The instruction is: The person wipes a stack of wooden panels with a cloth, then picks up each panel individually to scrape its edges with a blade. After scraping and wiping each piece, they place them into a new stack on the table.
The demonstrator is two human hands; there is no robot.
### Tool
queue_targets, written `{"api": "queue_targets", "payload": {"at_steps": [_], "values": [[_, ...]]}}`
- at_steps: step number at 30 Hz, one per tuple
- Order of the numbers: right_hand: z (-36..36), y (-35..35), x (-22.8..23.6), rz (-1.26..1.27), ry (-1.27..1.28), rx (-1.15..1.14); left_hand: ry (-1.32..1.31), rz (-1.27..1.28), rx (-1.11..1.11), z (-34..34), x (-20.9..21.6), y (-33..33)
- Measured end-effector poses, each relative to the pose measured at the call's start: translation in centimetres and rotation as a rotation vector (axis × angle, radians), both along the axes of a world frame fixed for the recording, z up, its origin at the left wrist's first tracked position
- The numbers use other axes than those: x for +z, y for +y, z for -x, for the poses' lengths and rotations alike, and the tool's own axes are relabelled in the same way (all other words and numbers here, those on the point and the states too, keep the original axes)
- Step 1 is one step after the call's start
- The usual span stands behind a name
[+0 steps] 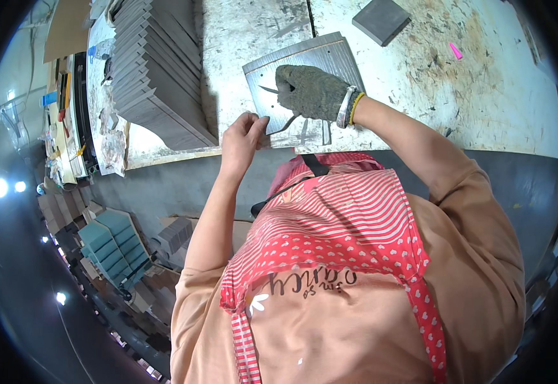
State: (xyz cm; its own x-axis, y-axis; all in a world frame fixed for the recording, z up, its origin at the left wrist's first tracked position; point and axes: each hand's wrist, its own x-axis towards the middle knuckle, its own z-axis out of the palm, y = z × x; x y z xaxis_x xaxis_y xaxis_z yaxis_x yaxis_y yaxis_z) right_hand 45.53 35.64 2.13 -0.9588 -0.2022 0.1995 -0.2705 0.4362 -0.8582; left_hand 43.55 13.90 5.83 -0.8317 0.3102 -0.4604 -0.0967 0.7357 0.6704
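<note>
On the worktable before me lies a grey wood-grain panel with several small dark holes. My right hand, in a dark, dirty work glove, is closed over its middle. A thin, dark, pointed piece juts from the fist to the left; the grip hides the rest. Below the glove, a narrow dark strip curves toward the panel's near left corner. There my bare left hand has thumb and fingers pinched together. Whether they grip the panel edge or the strip's end is hidden.
A long row of grey panels leans on the left of the stained white worktable. Farther off lie a grey square block and a small pink piece. Teal bundled stacks stand on the floor at lower left.
</note>
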Motion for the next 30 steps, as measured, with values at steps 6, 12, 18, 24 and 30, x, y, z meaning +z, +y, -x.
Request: {"api": "queue_targets", "payload": {"at_steps": [6,12,18,24,30], "values": [[0.2,0.7,1.8,-0.125,-0.092,0.056,-0.303,-0.323,0.256,-0.2,-0.6,-0.3],[0.3,0.3,2.2,-0.122,-0.103,0.094,-0.236,-0.351,0.239,-1.5,-0.5,-0.8],[0.1,-0.1,3.3,-0.189,-0.111,0.190,-0.201,-0.341,0.238,-1.7,-0.9,-1.3],[-0.3,-0.7,2.0,-0.399,-0.126,0.207,-0.053,-0.227,0.168,-2.4,-0.6,-0.6],[2.5,-1.7,2.6,-0.542,0.147,0.143,0.545,0.105,-0.011,-3.9,-1.7,-0.6]]}}
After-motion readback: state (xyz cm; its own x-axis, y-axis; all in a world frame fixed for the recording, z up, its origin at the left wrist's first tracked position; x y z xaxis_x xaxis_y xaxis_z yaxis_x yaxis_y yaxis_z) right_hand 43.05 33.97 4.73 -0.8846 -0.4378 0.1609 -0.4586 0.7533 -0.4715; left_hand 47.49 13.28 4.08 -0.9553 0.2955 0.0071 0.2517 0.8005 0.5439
